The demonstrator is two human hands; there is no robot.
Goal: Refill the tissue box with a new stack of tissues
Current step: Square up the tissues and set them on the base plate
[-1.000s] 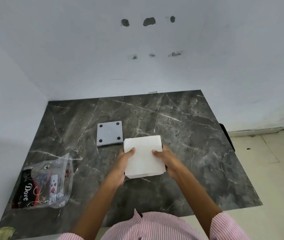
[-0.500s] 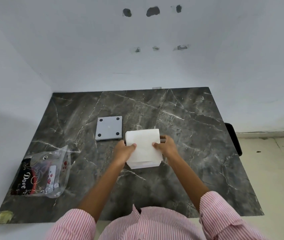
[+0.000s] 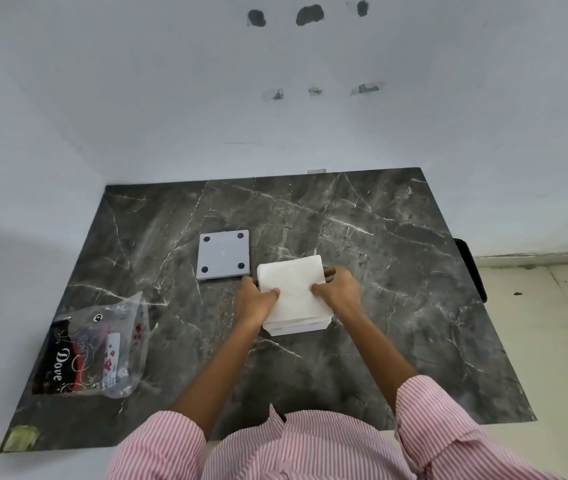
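In the head view, a white tissue stack (image 3: 293,292) sits near the middle of a dark marble table (image 3: 396,271), with both hands clamped on it. The left hand (image 3: 253,301) grips the stack's left edge, thumb laid on the top sheet and the fingers wrapped around the side. The right hand (image 3: 339,289) holds the right edge the same way, thumb on top. A thin brown edge shows just past each hand at the stack's far sides; whether this is the tissue box under the stack cannot be told, as the tissues hide what lies beneath. The stack's near end shows several layers, slightly stepped. Just beside the stack, up and to the left and almost touching its corner, lies a flat grey square plate (image 3: 224,254) with four dark dots at its corners. Well apart, near the table's left edge, lies a clear plastic pack (image 3: 95,351) with a dark label reading "Dove". Striped pink sleeves (image 3: 448,417) cover the upper arms at the bottom of the view.
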